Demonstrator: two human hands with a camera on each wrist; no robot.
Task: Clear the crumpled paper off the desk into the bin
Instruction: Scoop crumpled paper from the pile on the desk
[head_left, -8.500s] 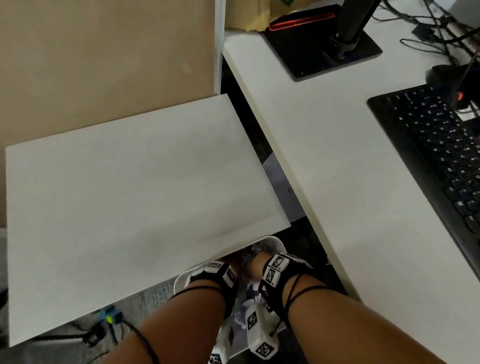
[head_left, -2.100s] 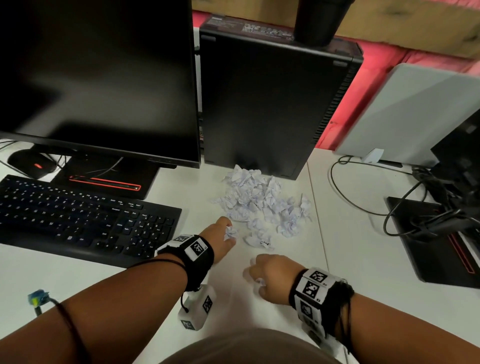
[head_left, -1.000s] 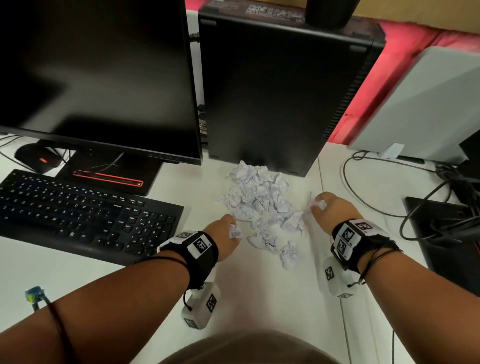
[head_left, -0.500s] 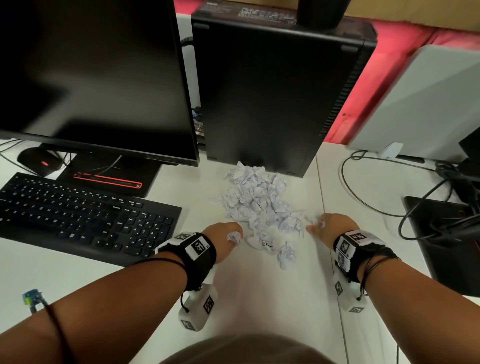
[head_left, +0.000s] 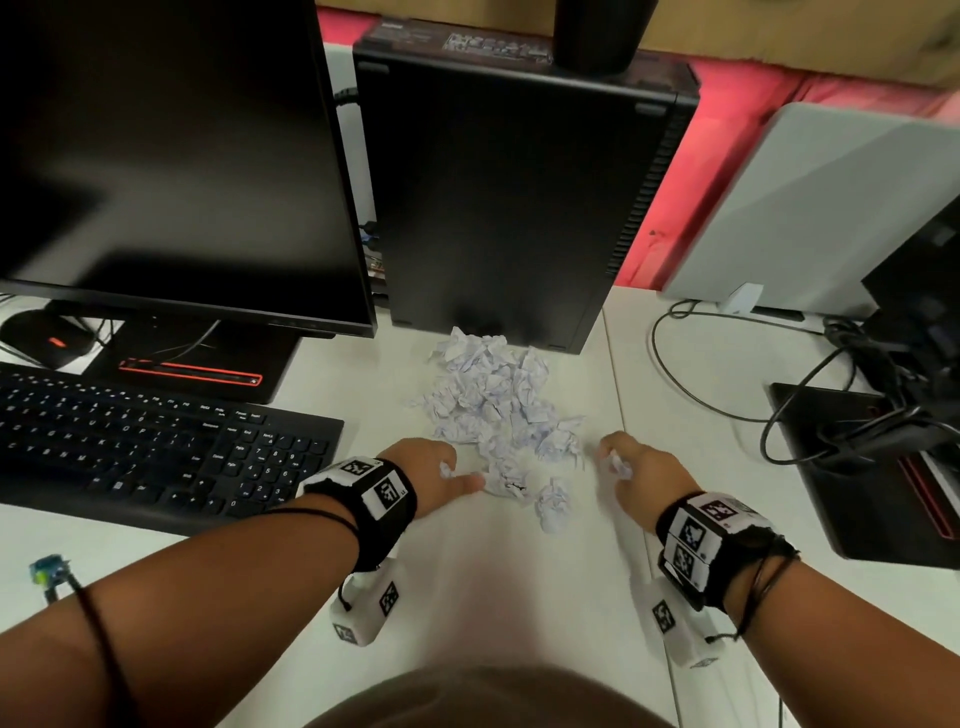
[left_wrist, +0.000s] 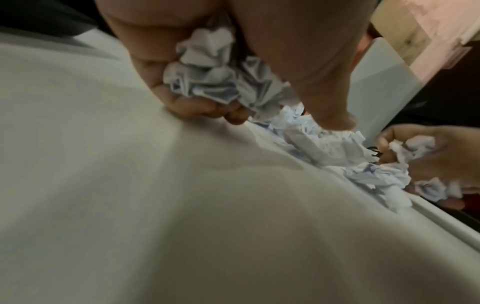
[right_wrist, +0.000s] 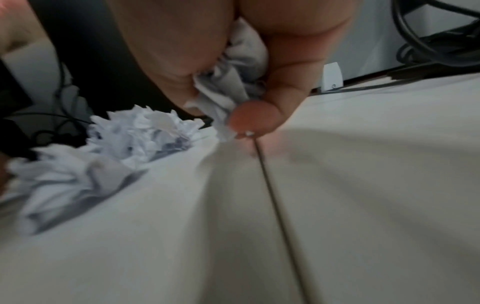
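A heap of crumpled white paper (head_left: 493, 400) lies on the white desk (head_left: 493, 597) in front of the black computer tower. My left hand (head_left: 436, 470) sits at the heap's near-left edge, its fingers curled round crumpled paper (left_wrist: 207, 67), thumb reaching toward a nearby ball (head_left: 506, 480). My right hand (head_left: 631, 467) rests on the desk at the heap's right edge and grips crumpled paper (right_wrist: 228, 86) too. One loose ball (head_left: 553, 506) lies between my hands. The bin is out of view.
A black keyboard (head_left: 145, 447) lies left of my left arm, a dark monitor (head_left: 171, 156) behind it. The black computer tower (head_left: 514, 197) stands behind the heap. Cables (head_left: 727, 374) and a black stand (head_left: 872, 467) are at the right. A seam (head_left: 631, 519) splits the desk.
My right hand has drawn back from the heap's far-right side to its near-right edge, still gripping paper. My left hand has stayed at the heap's near-left edge. Earlier both hands were at the bin.
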